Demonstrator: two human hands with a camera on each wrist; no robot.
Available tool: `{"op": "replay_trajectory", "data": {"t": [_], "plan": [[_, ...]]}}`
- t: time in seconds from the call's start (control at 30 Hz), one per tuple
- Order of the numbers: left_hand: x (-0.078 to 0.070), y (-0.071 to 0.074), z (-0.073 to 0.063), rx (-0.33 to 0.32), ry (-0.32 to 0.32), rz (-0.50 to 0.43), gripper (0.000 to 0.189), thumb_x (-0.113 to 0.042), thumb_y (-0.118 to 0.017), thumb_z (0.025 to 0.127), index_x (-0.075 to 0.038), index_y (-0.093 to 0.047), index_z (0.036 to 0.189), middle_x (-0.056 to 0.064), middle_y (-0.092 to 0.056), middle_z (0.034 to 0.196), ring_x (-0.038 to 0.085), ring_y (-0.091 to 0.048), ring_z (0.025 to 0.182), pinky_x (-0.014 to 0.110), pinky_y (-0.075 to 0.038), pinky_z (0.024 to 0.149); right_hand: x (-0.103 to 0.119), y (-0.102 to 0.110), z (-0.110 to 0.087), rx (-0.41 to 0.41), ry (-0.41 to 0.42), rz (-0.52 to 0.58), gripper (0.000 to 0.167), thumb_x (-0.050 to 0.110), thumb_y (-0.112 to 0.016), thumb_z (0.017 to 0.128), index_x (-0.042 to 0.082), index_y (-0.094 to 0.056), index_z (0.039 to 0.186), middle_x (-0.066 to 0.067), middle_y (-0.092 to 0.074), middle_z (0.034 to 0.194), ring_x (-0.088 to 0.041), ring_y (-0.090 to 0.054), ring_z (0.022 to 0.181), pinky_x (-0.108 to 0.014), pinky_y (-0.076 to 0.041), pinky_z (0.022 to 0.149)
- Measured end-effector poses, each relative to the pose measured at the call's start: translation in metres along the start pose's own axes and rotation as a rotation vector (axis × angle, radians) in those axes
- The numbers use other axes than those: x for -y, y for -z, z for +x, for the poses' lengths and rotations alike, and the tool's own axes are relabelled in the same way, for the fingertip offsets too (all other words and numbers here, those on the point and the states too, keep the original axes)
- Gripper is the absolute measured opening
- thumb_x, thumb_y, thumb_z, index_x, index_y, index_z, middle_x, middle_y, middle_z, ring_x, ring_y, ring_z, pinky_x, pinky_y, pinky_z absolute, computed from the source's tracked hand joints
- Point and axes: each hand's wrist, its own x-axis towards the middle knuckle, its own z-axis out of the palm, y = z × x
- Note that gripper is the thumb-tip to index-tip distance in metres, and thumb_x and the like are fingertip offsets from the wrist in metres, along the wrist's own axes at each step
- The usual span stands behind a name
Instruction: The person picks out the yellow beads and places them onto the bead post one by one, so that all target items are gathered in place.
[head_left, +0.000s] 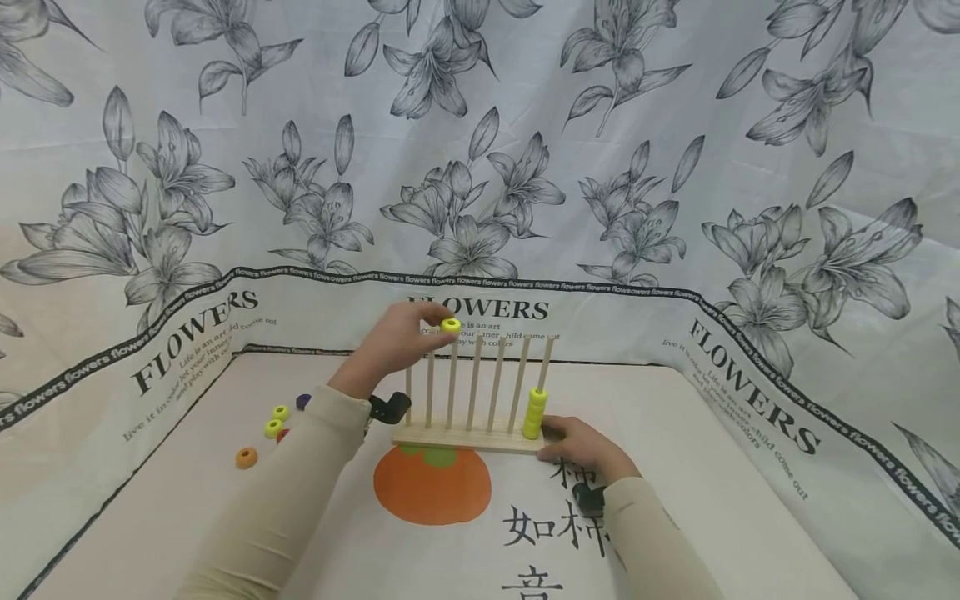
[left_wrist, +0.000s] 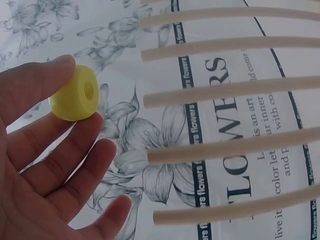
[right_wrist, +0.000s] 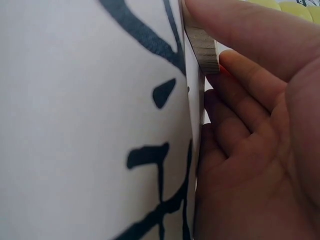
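Note:
Between thumb and fingertips my left hand [head_left: 405, 337] pinches a yellow bead [left_wrist: 76, 94], its hole showing on the side. The bead is held up near the tops of the wooden pegs [left_wrist: 220, 92]. Those pegs rise in a row from the wooden base [head_left: 465, 437] of a bead rack. Several yellow beads [head_left: 535, 412] are stacked on the rightmost peg; the other pegs are bare. My right hand [head_left: 585, 444] grips the right end of the base, thumb at the front and fingers behind; in the right wrist view the base's end [right_wrist: 204, 50] shows between them.
Loose beads lie on the table left of the rack: an orange bead [head_left: 246, 457], yellow beads [head_left: 273, 428], a purple bead [head_left: 303, 402] and a red one partly behind the left sleeve. The tablecloth [head_left: 431, 558] bears a printed persimmon and characters. A flower-printed curtain [head_left: 480, 217] stands behind.

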Motion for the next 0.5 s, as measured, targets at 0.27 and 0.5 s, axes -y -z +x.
{"op": "replay_trajectory", "data": {"t": [0.27,0.5], "plan": [[-0.012,-0.007,0.009,-0.006,-0.045,-0.004,0.037,-0.036,-0.066,0.091,-0.016,-0.065,0.123,0.003,-0.066,0.116,0.025,-0.059,0.110,0.043,-0.050,0.092,0.002,0.000,-0.001,0.004,-0.005,0.001,0.076,0.041,-0.078,0.075,0.022,-0.050,0.142,-0.006,-0.047,0.149,-0.036,-0.036,0.141,-0.063,-0.023,0.115],[-0.024,-0.016,0.017,0.008,-0.062,-0.047,0.038,-0.037,-0.066,0.091,-0.017,-0.065,0.124,0.000,-0.066,0.118,0.020,-0.059,0.110,0.041,-0.051,0.092,0.002,-0.001,-0.001,-0.001,-0.008,-0.001,0.075,0.040,-0.078,0.075,0.022,-0.050,0.142,-0.006,-0.047,0.149,-0.035,-0.037,0.141,-0.063,-0.023,0.114]]}}
